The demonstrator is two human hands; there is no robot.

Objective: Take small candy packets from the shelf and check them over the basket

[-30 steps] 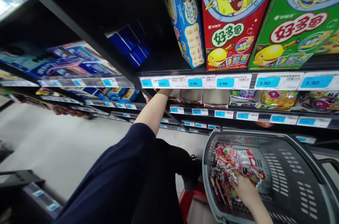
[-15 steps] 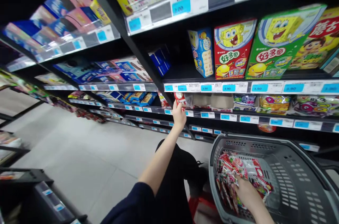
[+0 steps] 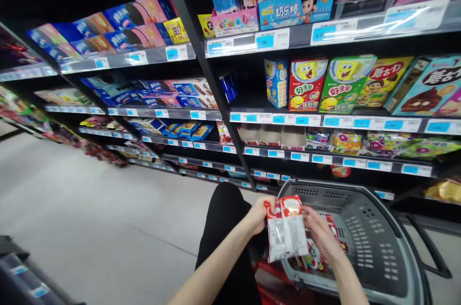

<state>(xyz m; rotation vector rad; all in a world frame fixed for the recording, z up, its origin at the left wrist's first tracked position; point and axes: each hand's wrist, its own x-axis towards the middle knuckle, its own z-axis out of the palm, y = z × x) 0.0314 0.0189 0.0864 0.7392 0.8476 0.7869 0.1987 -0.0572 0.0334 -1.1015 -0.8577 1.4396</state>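
Observation:
My left hand is closed on the left edge of a red-and-white snack packet, whose printed back faces up. At the packet's upper right edge, the fingers of my right hand are bent around it, their tips partly hidden. Both hands hold the packet over the near left side of a grey plastic shopping basket. Inside the basket lie several red, white and green snack packets, partly covered by my right hand and forearm.
Shelves ahead carry cartoon snack boxes, gummy candy bags, blue biscuit packs and open cardboard trays. A black shelf upright divides the bays. My bent knee is left of the basket. Grey floor extends left.
My left hand has come back from the lower shelf with a red-and-white snack packet. My right hand has risen from the packets in the basket to this packet's edge. The view has shifted.

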